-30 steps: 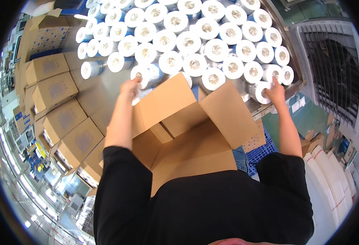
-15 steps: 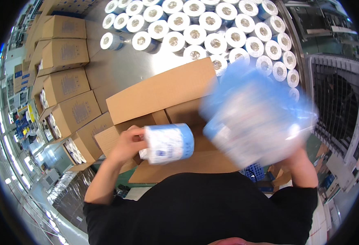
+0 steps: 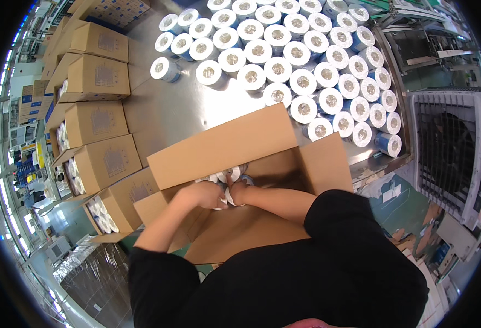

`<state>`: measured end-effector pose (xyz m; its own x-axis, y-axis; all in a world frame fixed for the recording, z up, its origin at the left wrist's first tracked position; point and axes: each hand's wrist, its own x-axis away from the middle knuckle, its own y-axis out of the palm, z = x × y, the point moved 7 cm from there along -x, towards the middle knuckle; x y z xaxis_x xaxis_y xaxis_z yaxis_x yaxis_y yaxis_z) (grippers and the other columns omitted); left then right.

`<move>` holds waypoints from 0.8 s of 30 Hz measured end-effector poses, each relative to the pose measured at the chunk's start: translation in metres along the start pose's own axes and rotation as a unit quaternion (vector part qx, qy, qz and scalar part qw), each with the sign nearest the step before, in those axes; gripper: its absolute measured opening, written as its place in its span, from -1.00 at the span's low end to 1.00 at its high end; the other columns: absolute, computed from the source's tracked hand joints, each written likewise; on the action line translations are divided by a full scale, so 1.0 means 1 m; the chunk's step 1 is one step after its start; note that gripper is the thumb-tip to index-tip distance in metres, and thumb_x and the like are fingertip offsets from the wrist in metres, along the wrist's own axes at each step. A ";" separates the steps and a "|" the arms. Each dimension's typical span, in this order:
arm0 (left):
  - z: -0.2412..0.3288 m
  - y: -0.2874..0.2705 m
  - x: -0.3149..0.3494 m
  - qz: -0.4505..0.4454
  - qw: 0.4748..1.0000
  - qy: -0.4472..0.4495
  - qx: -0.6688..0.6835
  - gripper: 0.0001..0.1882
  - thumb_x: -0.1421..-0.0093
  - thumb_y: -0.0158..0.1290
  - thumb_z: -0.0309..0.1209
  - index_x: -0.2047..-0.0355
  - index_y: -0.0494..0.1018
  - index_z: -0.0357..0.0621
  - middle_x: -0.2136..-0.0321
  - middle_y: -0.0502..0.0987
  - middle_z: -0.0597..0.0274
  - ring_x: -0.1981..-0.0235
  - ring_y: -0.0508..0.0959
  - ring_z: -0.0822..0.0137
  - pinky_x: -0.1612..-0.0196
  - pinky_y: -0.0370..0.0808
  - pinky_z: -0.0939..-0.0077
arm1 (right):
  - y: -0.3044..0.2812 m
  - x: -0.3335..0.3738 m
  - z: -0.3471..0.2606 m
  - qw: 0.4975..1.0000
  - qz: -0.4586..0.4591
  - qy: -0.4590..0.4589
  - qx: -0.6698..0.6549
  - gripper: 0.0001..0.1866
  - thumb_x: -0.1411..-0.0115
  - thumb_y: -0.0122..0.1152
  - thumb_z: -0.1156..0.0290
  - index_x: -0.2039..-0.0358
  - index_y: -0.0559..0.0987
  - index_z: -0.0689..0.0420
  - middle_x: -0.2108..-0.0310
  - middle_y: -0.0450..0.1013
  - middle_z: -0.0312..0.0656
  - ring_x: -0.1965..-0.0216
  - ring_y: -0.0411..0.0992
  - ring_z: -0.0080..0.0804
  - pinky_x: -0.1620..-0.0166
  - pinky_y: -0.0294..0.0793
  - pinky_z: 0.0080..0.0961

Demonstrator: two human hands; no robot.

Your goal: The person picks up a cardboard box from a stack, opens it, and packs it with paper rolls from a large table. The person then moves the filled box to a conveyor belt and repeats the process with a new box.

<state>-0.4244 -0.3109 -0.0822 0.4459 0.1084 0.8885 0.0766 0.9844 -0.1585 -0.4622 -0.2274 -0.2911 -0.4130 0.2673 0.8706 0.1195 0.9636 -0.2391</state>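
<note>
Both your hands, left (image 3: 205,192) and right (image 3: 239,191), are down in the open box (image 3: 235,229), close together and gripping rolls (image 3: 230,176). One roll's core hole faces up, so it's standing upright.

Closed cardboard boxes (image 3: 95,81) line the left of the steel table (image 3: 169,112) — a grey louvred machine (image 3: 448,153) stands right.

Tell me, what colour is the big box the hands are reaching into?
Plain brown cardboard box, seen in the head view.
</note>
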 end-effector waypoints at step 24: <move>-0.074 -0.319 -0.056 0.546 0.827 -0.109 -0.081 -0.51 0.13 0.19 -0.13 0.18 0.54 -0.08 0.32 0.52 -0.01 0.23 0.50 0.05 0.16 0.42 0.26 | -0.234 0.162 0.279 0.867 0.385 0.215 -0.233 0.01 -0.01 0.21 0.03 -0.21 -0.11 0.40 0.46 0.48 0.15 0.41 0.51 -0.03 0.29 0.47 -0.30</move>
<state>-0.4083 -0.6413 -0.1132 0.1574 0.9601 0.2311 -0.1398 0.2534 -0.9572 -0.8091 -0.4081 -0.2143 0.3134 0.7074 0.6335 0.6028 0.3673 -0.7083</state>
